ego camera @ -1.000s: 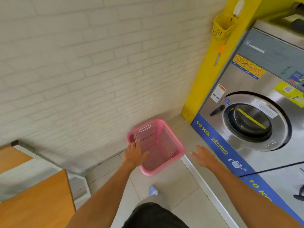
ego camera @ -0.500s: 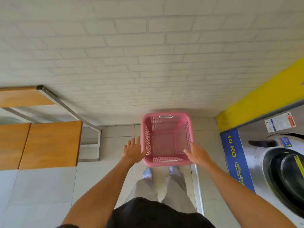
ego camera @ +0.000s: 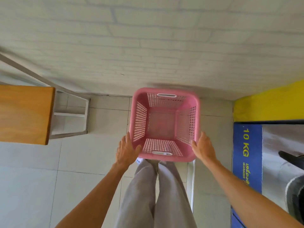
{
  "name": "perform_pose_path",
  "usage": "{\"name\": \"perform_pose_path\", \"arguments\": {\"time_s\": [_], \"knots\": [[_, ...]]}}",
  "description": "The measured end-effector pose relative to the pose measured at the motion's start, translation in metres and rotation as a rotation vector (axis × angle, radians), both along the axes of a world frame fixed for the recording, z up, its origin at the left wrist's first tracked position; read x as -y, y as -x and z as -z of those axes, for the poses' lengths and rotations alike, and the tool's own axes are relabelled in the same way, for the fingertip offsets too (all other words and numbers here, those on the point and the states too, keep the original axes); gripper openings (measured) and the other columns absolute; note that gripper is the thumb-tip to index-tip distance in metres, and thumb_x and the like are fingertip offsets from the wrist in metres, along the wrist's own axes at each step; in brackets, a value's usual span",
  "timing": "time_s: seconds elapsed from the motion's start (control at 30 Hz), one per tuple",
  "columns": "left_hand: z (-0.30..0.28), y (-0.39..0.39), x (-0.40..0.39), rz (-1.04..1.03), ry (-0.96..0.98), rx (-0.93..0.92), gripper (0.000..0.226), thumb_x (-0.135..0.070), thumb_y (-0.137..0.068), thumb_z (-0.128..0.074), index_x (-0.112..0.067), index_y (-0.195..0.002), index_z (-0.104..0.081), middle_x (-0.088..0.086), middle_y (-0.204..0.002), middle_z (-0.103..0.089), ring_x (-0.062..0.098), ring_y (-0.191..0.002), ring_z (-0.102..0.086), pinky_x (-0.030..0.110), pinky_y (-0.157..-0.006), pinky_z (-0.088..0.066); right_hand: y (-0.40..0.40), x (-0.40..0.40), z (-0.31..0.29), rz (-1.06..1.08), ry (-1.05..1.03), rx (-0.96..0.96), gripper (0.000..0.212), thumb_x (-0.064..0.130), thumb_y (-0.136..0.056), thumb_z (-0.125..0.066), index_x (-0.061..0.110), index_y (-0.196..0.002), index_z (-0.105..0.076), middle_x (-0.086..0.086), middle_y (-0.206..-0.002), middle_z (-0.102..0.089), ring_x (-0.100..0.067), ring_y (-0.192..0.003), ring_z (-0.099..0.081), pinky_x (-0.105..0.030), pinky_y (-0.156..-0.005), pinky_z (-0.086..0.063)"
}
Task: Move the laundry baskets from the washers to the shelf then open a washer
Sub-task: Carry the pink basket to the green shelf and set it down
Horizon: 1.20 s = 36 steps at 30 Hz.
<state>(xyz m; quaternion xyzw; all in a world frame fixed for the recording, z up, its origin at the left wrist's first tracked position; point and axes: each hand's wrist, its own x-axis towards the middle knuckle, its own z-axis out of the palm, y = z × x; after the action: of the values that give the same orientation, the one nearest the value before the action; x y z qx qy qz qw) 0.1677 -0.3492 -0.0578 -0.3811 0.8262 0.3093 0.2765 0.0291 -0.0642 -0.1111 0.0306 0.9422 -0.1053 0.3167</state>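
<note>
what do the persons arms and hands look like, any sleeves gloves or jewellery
Both forearms are bare as far as the frame shows: no sleeves in view. The left hand and right hand wear no gloves, and no rings, watch or wristbands are visible.

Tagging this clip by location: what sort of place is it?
Probably a self-service laundromat: a steel front-loading washer with a blue "10 KG" capacity label, and an empty pink laundry basket on a tiled floor.

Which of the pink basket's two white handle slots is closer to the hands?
The white handle slot in the pink plastic laundry basket's near wall, between the left hand and right hand; the other slot faces the brick wall.
</note>
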Motion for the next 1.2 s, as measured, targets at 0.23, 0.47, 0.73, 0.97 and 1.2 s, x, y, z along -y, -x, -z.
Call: {"name": "perform_pose_path", "arguments": {"time_s": [0.23, 0.47, 0.73, 0.97, 1.2], "knots": [[0.126, 0.017, 0.03, 0.026, 0.084, -0.014, 0.085, -0.035, -0.086, -0.065, -0.006, -0.151, -0.019, 0.022, -0.141, -0.041, 0.042, -0.123, -0.046, 0.058, -0.092, -0.047, 0.011, -0.013, 0.099, -0.009, -0.044, -0.146, 0.075, 0.034, -0.093, -0.064, 0.01, -0.15, -0.022, -0.021, -0.119, -0.055, -0.03, -0.08, -0.066, -0.037, -0.05, -0.057], [0.184, 0.038, 0.054, 0.005, 0.059, -0.15, 0.069, -0.039, -0.094, -0.049, -0.021, -0.152, -0.016, 0.017, -0.116, -0.056, 0.033, -0.092, -0.061, 0.052, -0.074, -0.055, 0.014, -0.013, 0.147, 0.101, 0.063, -0.181, 0.067, 0.033, -0.101, -0.049, 0.022, -0.154, -0.009, -0.017, -0.111, -0.054, -0.027, -0.06, -0.063, -0.041, -0.043, -0.056], [0.044, 0.024, 0.061, -0.112, 0.12, -0.301, 0.062, -0.045, -0.101, -0.039, -0.023, -0.155, -0.018, 0.016, -0.102, -0.058, 0.027, -0.077, -0.06, 0.04, -0.061, -0.054, 0.045, 0.005, -0.001, 0.051, 0.034, -0.157, 0.041, 0.036, -0.1, -0.047, 0.001, -0.121, -0.045, -0.02, -0.081, -0.066, -0.025, -0.051, -0.047, -0.027, -0.042, -0.029], [-0.167, -0.062, 0.072, -0.369, 0.111, -0.431, 0.053, -0.045, -0.103, -0.039, -0.023, -0.152, -0.034, 0.0, -0.095, -0.066, 0.003, -0.066, -0.062, 0.017, -0.059, -0.057, 0.032, 0.055, -0.2, -0.055, 0.246, -0.072, 0.038, 0.035, -0.1, -0.05, 0.003, -0.119, -0.053, -0.017, -0.096, -0.067, -0.034, -0.074, -0.062, -0.028, -0.055, -0.033], [-0.278, -0.209, 0.072, -0.678, 0.364, -0.478, 0.049, -0.032, -0.101, -0.049, -0.026, -0.149, -0.042, 0.015, -0.117, -0.07, 0.031, -0.102, -0.067, 0.033, -0.082, -0.049, -0.028, 0.15, -0.3, -0.462, 0.413, -0.088, 0.059, 0.041, -0.104, -0.039, 0.023, -0.157, -0.021, -0.021, -0.12, -0.066, -0.039, -0.094, -0.068, -0.033, -0.072, -0.049]]}}
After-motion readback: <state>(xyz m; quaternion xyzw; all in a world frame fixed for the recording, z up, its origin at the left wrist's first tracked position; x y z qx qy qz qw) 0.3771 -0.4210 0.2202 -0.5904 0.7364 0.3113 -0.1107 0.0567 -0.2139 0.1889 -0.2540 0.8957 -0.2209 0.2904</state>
